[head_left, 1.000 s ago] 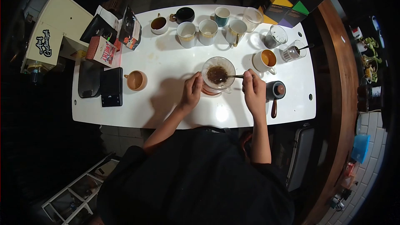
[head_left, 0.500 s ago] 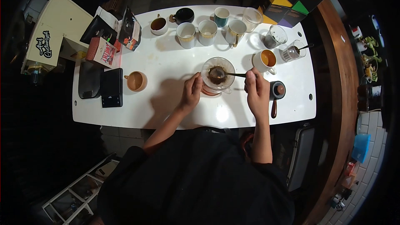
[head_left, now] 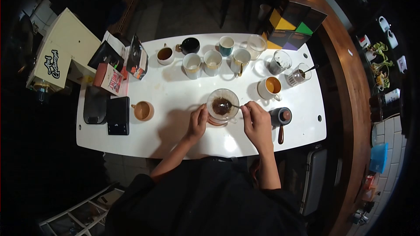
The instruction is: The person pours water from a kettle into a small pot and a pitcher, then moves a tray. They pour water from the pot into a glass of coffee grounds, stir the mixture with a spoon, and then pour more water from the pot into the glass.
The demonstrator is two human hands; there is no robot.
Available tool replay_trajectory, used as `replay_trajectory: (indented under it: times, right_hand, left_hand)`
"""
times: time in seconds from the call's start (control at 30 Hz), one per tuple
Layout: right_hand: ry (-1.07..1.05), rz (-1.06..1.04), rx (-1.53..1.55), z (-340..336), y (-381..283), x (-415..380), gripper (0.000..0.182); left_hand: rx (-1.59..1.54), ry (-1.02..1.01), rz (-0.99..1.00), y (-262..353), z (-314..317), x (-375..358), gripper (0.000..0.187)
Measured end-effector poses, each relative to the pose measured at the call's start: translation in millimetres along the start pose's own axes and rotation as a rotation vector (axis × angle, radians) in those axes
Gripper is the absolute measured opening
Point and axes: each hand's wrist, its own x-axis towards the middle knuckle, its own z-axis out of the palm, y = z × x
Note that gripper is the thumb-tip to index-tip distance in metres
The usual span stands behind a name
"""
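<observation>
A clear coffee dripper (head_left: pixel 210 100) holds wet, dark coffee grounds and sits on a glass server (head_left: pixel 218 122) with reddish-brown liquid in it. My left hand (head_left: pixel 197 123) is at the left side of the dripper, thumb up and fingers curled against it. Between the thumb and fingers of my right hand (head_left: pixel 257 120) is the dark handle of a spoon (head_left: pixel 236 106). The spoon's bowl is down in the grounds. Just right of that hand, a dark round pot with a brown knob and wooden handle (head_left: pixel 281 117) stands on the white table (head_left: pixel 175 91).
Several cups, including a white mug (head_left: pixel 192 66) and a black cup (head_left: pixel 190 46), line the back. An orange-lined cup (head_left: pixel 269 88) and a glass with a spoon (head_left: pixel 299 75) stand right. Left are a tan cup (head_left: pixel 143 111), a black scale (head_left: pixel 118 116) and a cream grinder (head_left: pixel 61 48).
The view has tilted up, so the table sits lower in it. My right hand has come closer to the dripper, and the spoon has shifted within the grounds. My left hand stays at the dripper.
</observation>
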Motion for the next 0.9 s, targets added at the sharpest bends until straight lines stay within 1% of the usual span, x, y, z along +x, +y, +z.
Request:
replay_trajectory:
  times: [0.1,0.23,0.27,0.37,0.4,0.5,0.53,0.67,0.73,0.8,0.9]
  right_hand:
    - [-0.031,0.076,0.040,3.2,2.0,-0.5,0.018]
    - [-0.054,0.119,0.051,4.5,6.1,-1.1,0.020]
    - [-0.069,0.139,0.061,4.3,6.3,-1.3,0.021]
    - [-0.011,0.079,0.098,6.9,7.0,-1.0,0.023]
    - [0.009,0.053,0.060,8.3,7.6,-0.9,0.021]
    - [0.066,0.021,0.028,11.9,6.1,0.2,0.019]
    - [0.055,0.016,0.017,11.3,5.4,0.2,0.015]
    - [0.016,-0.033,-0.019,8.8,0.0,0.5,0.013]
    - [0.053,-0.095,-0.041,10.6,2.5,-1.8,0.010]
    - [0.061,-0.097,-0.033,10.1,1.7,-2.1,0.007]
    - [0.071,-0.100,-0.033,11.3,2.4,-2.2,0.005]
  left_hand:
    - [0.006,0.009,0.008,-1.3,1.3,1.8,0.028]
    - [-0.004,0.037,0.054,-1.1,3.3,1.9,0.029]
    - [-0.013,0.027,0.035,-0.7,2.7,2.1,0.029]
    - [-0.012,-0.001,0.001,-5.2,-1.1,0.1,0.028]
    - [0.000,-0.019,-0.022,-5.4,-1.8,1.1,0.027]
    - [-0.031,0.024,0.000,-4.3,1.8,0.6,0.026]
    - [-0.029,0.024,0.003,-5.0,1.8,0.4,0.026]
    - [-0.043,0.020,0.001,-4.5,2.0,0.7,0.026]
    - [-0.047,0.022,-0.001,-3.4,1.7,1.5,0.026]
    - [0.025,0.000,-0.003,-3.8,-0.4,1.0,0.027]
    - [0.029,0.017,0.003,-2.7,0.8,1.3,0.027]
